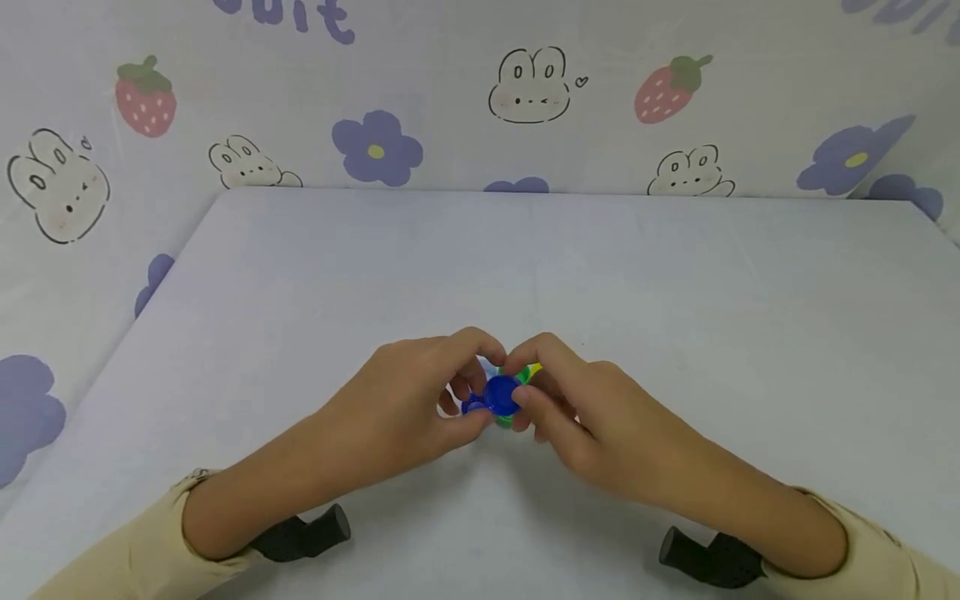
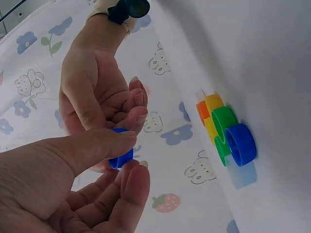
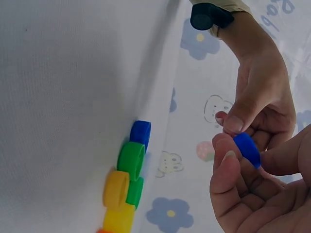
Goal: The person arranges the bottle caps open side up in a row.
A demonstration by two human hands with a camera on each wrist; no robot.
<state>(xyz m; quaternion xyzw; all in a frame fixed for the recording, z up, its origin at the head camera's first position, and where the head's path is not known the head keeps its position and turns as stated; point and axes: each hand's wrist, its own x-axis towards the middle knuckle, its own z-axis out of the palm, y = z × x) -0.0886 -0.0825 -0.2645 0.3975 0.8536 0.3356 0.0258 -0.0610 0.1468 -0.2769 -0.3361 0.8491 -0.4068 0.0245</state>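
Observation:
A blue bottle cap (image 1: 502,396) is held up above the table between both hands. My left hand (image 1: 420,387) pinches its edge between thumb and fingers, the thumb lying over it in the left wrist view. From the other side my right hand (image 1: 600,408) grips the same cap with thumb and index finger. Below the hands stands a cluster of touching caps: a blue one (image 2: 241,144), green ones (image 2: 224,121), yellow ones (image 2: 214,102) and an orange one (image 2: 200,112). A pale blue piece (image 2: 244,175) lies beside the blue one. In the head view the hands hide much of this cluster.
The caps stand on a white-covered table (image 1: 480,267). Behind it hangs a cloth (image 1: 450,75) printed with rabbits, strawberries and purple flowers. A dark wrist camera (image 1: 307,533) sits on the left forearm, another wrist camera (image 1: 708,558) on the right.

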